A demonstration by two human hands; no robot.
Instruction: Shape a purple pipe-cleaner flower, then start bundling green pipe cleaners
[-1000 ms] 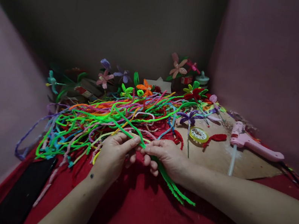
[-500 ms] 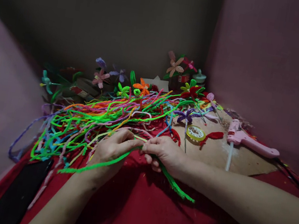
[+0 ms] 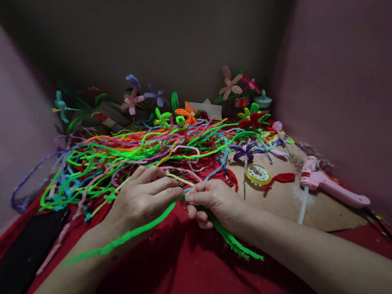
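Bright green pipe cleaners [image 3: 137,230] run between my two hands above the red cloth. My left hand [image 3: 147,199] is closed, its thumb and fingertips pinching them near the middle. One green length trails from there over my left wrist. Close beside it, my right hand [image 3: 214,203] pinches the same pipe cleaners, thumb against forefinger, the other fingers curled. Fuzzy green ends stick out below my right hand toward the lower right. The spot between the fingertips is partly hidden. A large heap of coloured pipe cleaners [image 3: 136,144] lies just beyond my hands.
On a brown board [image 3: 338,213] at right lie a pink glue gun [image 3: 335,186], a yellow tape roll [image 3: 259,175], a red looped piece [image 3: 283,177] and a purple flower [image 3: 246,150]. A black flat object [image 3: 26,251] lies at lower left. Pipe-cleaner flowers [image 3: 230,86] stand behind the heap.
My left hand has turned, showing more of its back, and the green length over its wrist has swung lower. The right hand keeps its pinch; the green ends below it have shifted slightly right.
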